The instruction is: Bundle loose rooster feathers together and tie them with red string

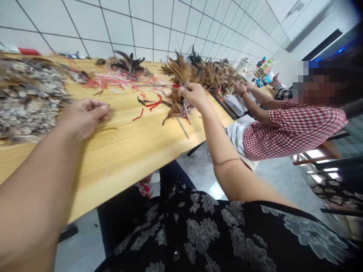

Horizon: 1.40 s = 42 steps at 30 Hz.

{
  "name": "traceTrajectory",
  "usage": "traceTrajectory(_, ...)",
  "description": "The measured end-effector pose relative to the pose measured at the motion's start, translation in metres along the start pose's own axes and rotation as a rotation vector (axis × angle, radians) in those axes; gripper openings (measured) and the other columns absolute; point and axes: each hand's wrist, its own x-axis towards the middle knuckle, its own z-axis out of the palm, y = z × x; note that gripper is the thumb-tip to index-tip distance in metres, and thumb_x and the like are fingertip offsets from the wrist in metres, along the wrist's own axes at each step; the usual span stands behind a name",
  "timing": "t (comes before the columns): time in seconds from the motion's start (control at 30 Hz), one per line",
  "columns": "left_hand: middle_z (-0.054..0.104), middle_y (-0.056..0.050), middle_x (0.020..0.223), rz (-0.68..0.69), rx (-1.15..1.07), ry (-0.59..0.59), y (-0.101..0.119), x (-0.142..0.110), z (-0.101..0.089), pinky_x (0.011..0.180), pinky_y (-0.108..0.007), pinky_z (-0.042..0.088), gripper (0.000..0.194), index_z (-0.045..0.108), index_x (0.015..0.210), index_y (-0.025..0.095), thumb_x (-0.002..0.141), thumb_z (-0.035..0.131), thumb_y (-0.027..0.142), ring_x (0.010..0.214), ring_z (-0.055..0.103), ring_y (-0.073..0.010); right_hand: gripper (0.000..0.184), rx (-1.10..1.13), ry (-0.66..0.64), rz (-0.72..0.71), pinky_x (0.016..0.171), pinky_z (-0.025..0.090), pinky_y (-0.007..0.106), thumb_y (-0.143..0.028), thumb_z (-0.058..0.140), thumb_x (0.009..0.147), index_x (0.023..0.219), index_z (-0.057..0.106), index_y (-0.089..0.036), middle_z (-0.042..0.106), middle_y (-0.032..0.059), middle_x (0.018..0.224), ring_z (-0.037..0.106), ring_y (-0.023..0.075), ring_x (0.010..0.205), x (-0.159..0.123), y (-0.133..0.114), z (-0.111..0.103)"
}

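Note:
My right hand (195, 96) is closed at the red-bound base of a brown feather bundle (181, 70), whose tips point up and are blurred. A thin stick (154, 85) reaches leftward from that red binding. Under the hand lie more brown feathers (172, 109) and loose red strips (154, 104) on the wooden table (136, 151). My left hand (86, 115) hovers low over the table, thumb pressed to its bent fingers. Whether anything is pinched there I cannot make out. Beside it spreads a large heap of grey and brown feathers (31, 98).
Pink and red strands (116, 80) lie along the back, near dark feathers (130, 62). A long row of brown feather bundles (215, 73) stretches right. A person in a red checked shirt (295, 128) works there, another sleeve beyond. A tiled wall (119, 22) borders the table.

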Motion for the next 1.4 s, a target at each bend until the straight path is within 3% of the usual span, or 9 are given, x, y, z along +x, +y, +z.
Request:
traceTrajectory(0.17, 0.069, 0.007, 0.074, 0.005, 0.092, 0.001, 0.001, -0.005, 0.001, 0.077, -0.023, 0.049, 0.023, 0.072, 0.088, 0.019, 0.083, 0.073, -0.004, 0.069, 0.060, -0.0120, 0.037, -0.188, -0.170, 0.299, 0.125, 0.062, 0.048, -0.036, 0.063, 0.122, 0.132, 0.088, -0.011, 0.090, 0.0279, 0.151, 0.086, 0.0397, 0.144, -0.015, 0.042, 0.013)
traceTrajectory(0.33, 0.071, 0.008, 0.080, 0.041, 0.167, -0.035, -0.003, -0.007, -0.002, 0.082, -0.023, 0.051, 0.021, 0.074, 0.091, 0.019, 0.096, 0.074, -0.001, 0.072, 0.062, -0.0105, 0.050, -0.053, -0.154, 0.424, 0.130, 0.059, 0.044, -0.034, 0.071, 0.121, 0.162, 0.072, -0.005, 0.081, 0.0303, 0.169, 0.080, 0.0376, 0.156, -0.028, 0.049, 0.039)
traceTrajectory(0.5, 0.072, 0.008, 0.087, 0.083, 0.199, -0.087, -0.008, -0.004, -0.009, 0.091, -0.025, 0.054, 0.014, 0.074, 0.093, 0.021, 0.090, 0.078, 0.009, 0.078, 0.065, -0.0110, 0.034, 0.193, 0.127, 0.449, 0.117, 0.063, 0.042, -0.023, 0.071, 0.113, 0.146, 0.068, -0.016, 0.083, 0.0099, 0.124, 0.079, 0.0260, 0.115, -0.056, 0.087, 0.020)
traceTrajectory(0.6, 0.075, 0.006, 0.091, 0.104, 0.320, -0.087, -0.010, -0.003, -0.012, 0.094, -0.028, 0.055, 0.008, 0.075, 0.095, 0.023, 0.091, 0.079, 0.017, 0.083, 0.067, -0.0143, 0.017, 0.191, 0.216, 0.518, 0.114, 0.061, 0.046, -0.021, 0.068, 0.107, 0.123, 0.068, -0.024, 0.065, -0.0026, 0.089, 0.072, 0.0272, 0.097, -0.095, 0.109, 0.014)
traceTrajectory(0.73, 0.079, 0.003, 0.094, 0.208, 0.644, -0.091, -0.015, 0.003, -0.010, 0.093, -0.032, 0.054, 0.002, 0.077, 0.100, 0.025, 0.098, 0.077, 0.025, 0.093, 0.072, -0.0221, 0.007, 0.166, 0.275, 0.443, 0.116, 0.062, 0.051, -0.026, 0.061, 0.104, 0.107, 0.068, -0.026, 0.083, 0.0115, 0.109, 0.077, 0.0323, 0.109, -0.160, 0.111, 0.038)
traceTrajectory(0.93, 0.078, -0.010, 0.107, 0.490, 1.052, -0.070, -0.028, 0.002, 0.014, 0.109, -0.048, 0.060, 0.014, 0.075, 0.101, 0.023, 0.105, 0.066, 0.013, 0.119, 0.076, -0.0367, 0.035, -0.011, 0.225, -0.098, 0.089, 0.060, 0.038, -0.034, 0.051, 0.119, 0.110, 0.083, -0.024, 0.086, 0.0131, 0.105, 0.083, 0.0289, 0.100, -0.210, 0.068, 0.078)
traceTrajectory(1.13, 0.081, -0.026, 0.144, 0.586, 1.146, -0.069, -0.046, -0.027, 0.033, 0.131, -0.059, 0.057, 0.034, 0.087, 0.130, 0.014, 0.117, 0.057, 0.008, 0.147, 0.073, -0.0462, 0.049, -0.096, 0.186, -0.644, 0.077, 0.052, 0.037, -0.033, 0.046, 0.130, 0.108, 0.088, -0.021, 0.083, 0.0098, 0.093, 0.079, 0.0248, 0.086, -0.184, -0.007, 0.084)
traceTrajectory(1.3, 0.083, -0.023, 0.136, 0.683, 1.127, -0.099, -0.064, -0.052, 0.033, 0.131, -0.056, 0.059, 0.026, 0.087, 0.125, 0.016, 0.112, 0.066, 0.006, 0.140, 0.076, -0.0446, 0.036, -0.048, -0.187, -0.685, 0.095, 0.060, 0.040, -0.023, 0.056, 0.123, 0.136, 0.090, -0.017, 0.091, 0.0185, 0.135, 0.085, 0.0326, 0.122, -0.140, -0.091, 0.107)
traceTrajectory(1.4, 0.085, -0.020, 0.130, 0.667, 1.085, -0.077, -0.069, -0.060, 0.022, 0.126, -0.053, 0.062, 0.022, 0.086, 0.116, 0.018, 0.109, 0.068, 0.007, 0.135, 0.078, -0.0422, 0.032, 0.089, -0.356, -0.620, 0.120, 0.062, 0.045, -0.012, 0.062, 0.115, 0.129, 0.090, -0.015, 0.091, 0.0191, 0.140, 0.083, 0.0329, 0.132, -0.110, -0.126, 0.127)
